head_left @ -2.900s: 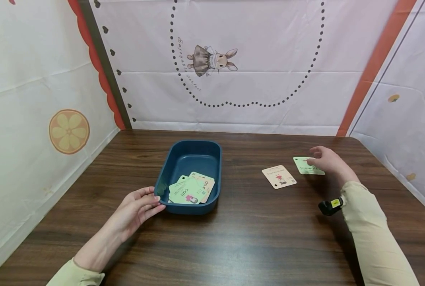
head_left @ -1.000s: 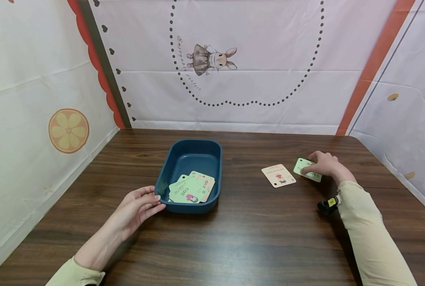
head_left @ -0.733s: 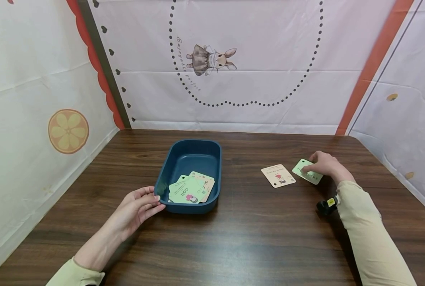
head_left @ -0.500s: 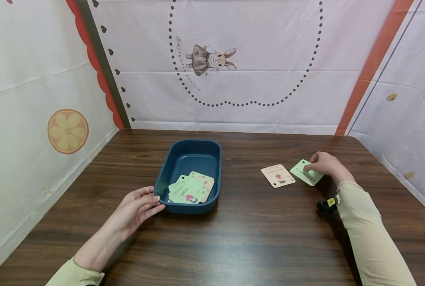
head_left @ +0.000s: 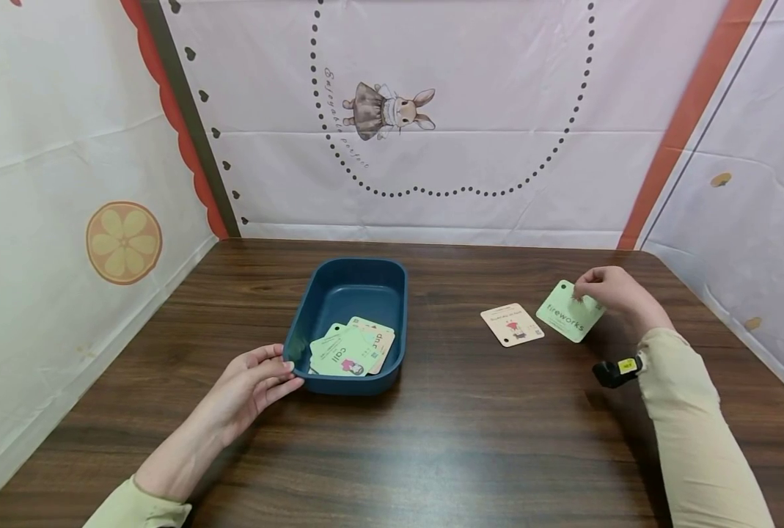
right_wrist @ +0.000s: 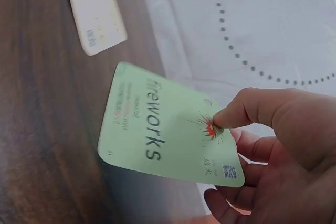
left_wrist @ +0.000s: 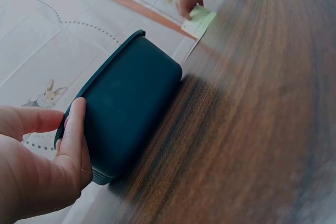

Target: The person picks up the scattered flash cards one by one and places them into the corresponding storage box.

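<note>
Between thumb and fingers, my right hand (head_left: pixel 619 290) pinches a green flashcard (right_wrist: pixel 157 124) that reads "fireworks". The card is tilted up off the table in the right wrist view. My left hand (head_left: pixel 249 385) grips the near left corner of a dark blue bin (head_left: pixel 348 385), thumb over the rim and fingers against the outer wall. Several green and cream flashcards lie overlapping in the bin's near end, a green one marked "call" (head_left: pixel 342 352) on top. To the left of the held card, a cream flashcard (head_left: pixel 513 325) lies flat on the table.
The brown wooden table (head_left: pixel 458 440) carries the bin and the loose card. White printed cloth (head_left: pixel 484 110) hangs behind the table and along both sides. A black wrist device (head_left: pixel 616 372) sits at the right cuff.
My right hand has slid the fireworks card slightly nearer and turned it, then lifted it from the table in a pinch. The left hand and bin have stayed put.
</note>
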The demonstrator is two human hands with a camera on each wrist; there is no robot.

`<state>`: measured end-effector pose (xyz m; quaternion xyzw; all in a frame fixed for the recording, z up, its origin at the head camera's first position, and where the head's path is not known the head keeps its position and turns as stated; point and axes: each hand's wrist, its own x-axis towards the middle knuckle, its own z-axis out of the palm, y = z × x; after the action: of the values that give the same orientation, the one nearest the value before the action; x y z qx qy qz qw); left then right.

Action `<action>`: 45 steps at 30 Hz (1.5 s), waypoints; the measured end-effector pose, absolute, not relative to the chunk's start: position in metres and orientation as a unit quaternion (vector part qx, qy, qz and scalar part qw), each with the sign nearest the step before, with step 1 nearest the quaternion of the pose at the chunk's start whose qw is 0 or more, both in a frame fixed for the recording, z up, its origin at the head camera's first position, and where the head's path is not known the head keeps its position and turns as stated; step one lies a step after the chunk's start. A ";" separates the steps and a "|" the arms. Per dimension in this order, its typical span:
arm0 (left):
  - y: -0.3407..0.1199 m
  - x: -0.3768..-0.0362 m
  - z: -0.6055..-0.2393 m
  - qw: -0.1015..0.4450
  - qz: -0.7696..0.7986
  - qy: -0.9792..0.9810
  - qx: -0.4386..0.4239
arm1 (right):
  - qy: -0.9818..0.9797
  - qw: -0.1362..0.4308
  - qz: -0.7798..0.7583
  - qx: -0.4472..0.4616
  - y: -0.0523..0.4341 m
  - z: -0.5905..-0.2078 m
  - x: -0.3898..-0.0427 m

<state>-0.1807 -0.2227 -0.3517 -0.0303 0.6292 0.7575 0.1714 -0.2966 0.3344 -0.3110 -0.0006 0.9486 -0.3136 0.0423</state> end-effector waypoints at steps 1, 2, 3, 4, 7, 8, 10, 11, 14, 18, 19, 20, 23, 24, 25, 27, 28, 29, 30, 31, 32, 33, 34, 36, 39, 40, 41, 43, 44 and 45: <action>-0.223 -0.181 -0.352 0.172 0.758 0.629 -0.030 | 0.948 0.041 -0.315 0.000 0.335 -0.310 -0.297; -0.223 -0.181 -0.352 0.172 0.758 0.629 -0.030 | 0.949 0.039 -0.313 0.000 0.335 -0.310 -0.297; -0.223 -0.181 -0.352 0.171 0.757 0.629 -0.030 | 0.949 0.040 -0.314 0.001 0.335 -0.309 -0.297; -0.223 -0.181 -0.352 0.171 0.757 0.629 -0.030 | 0.949 0.041 -0.314 0.002 0.334 -0.308 -0.297; -0.223 -0.181 -0.352 0.171 0.757 0.630 -0.030 | 0.948 0.043 -0.314 0.000 0.333 -0.307 -0.297; -0.223 -0.181 -0.352 0.170 0.757 0.630 -0.030 | 0.948 0.045 -0.315 0.000 0.332 -0.306 -0.297; -0.223 -0.181 -0.352 0.170 0.757 0.631 -0.030 | 0.948 0.047 -0.316 -0.002 0.331 -0.305 -0.297; -0.223 -0.181 -0.353 0.170 0.756 0.631 -0.029 | 0.947 0.048 -0.317 -0.003 0.331 -0.305 -0.297; -0.223 -0.180 -0.353 0.169 0.756 0.632 -0.029 | 0.947 0.048 -0.318 -0.003 0.330 -0.304 -0.297; -0.223 -0.180 -0.353 0.168 0.755 0.633 -0.028 | 0.946 0.047 -0.322 -0.003 0.330 -0.303 -0.296; -0.223 -0.180 -0.353 0.168 0.756 0.633 -0.027 | 0.945 0.047 -0.324 -0.003 0.330 -0.303 -0.296; -0.223 -0.180 -0.353 0.168 0.756 0.632 -0.027 | 0.944 0.048 -0.325 -0.003 0.330 -0.302 -0.296; -0.223 -0.180 -0.353 0.168 0.757 0.631 -0.026 | 0.943 0.050 -0.328 -0.002 0.330 -0.302 -0.296; -0.223 -0.180 -0.353 0.168 0.757 0.631 -0.025 | 0.943 0.052 -0.330 -0.002 0.330 -0.302 -0.295; -0.223 -0.180 -0.353 0.168 0.758 0.630 -0.025 | 0.943 0.053 -0.330 -0.002 0.330 -0.302 -0.295; -0.223 -0.180 -0.354 0.168 0.758 0.630 -0.025 | 0.942 0.054 -0.330 -0.002 0.330 -0.301 -0.295; -0.223 -0.180 -0.354 0.168 0.758 0.630 -0.025 | 0.943 0.054 -0.330 -0.001 0.330 -0.301 -0.295; -0.223 -0.180 -0.354 0.168 0.758 0.630 -0.025 | 0.942 0.054 -0.330 -0.001 0.330 -0.301 -0.295; -0.223 -0.180 -0.354 0.168 0.758 0.630 -0.026 | 0.942 0.053 -0.331 -0.001 0.330 -0.300 -0.294; -0.223 -0.180 -0.354 0.168 0.758 0.629 -0.026 | 0.942 0.052 -0.332 -0.001 0.329 -0.300 -0.294; -0.223 -0.180 -0.354 0.168 0.758 0.629 -0.027 | 0.941 0.052 -0.333 -0.001 0.329 -0.300 -0.294; -0.223 -0.180 -0.354 0.168 0.758 0.629 -0.027 | 0.941 0.051 -0.334 -0.001 0.329 -0.300 -0.294; -0.223 -0.180 -0.354 0.168 0.758 0.629 -0.028 | 0.940 0.051 -0.336 -0.001 0.329 -0.300 -0.294; -0.223 -0.180 -0.354 0.168 0.758 0.629 -0.028 | 0.939 0.051 -0.340 -0.002 0.330 -0.299 -0.293; -0.223 -0.180 -0.354 0.168 0.758 0.629 -0.028 | 0.936 0.049 -0.347 -0.001 0.331 -0.299 -0.293; -0.223 -0.180 -0.354 0.169 0.758 0.629 -0.027 | 0.936 0.048 -0.350 0.000 0.332 -0.299 -0.293; -0.223 -0.180 -0.354 0.169 0.758 0.629 -0.027 | 0.935 0.048 -0.352 0.003 0.333 -0.299 -0.293; -0.223 -0.180 -0.354 0.169 0.759 0.629 -0.027 | 0.933 0.046 -0.358 0.008 0.334 -0.299 -0.294; -0.223 -0.180 -0.354 0.169 0.759 0.628 -0.027 | 0.932 0.046 -0.360 0.011 0.334 -0.299 -0.294; -0.223 -0.180 -0.354 0.168 0.759 0.628 -0.028 | 0.930 0.045 -0.364 0.014 0.335 -0.299 -0.294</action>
<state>-0.1803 -0.2232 -0.3538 -0.0280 0.6279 0.7594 0.1681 -0.2938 0.3345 -0.2995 0.0142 0.9304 -0.3636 0.0446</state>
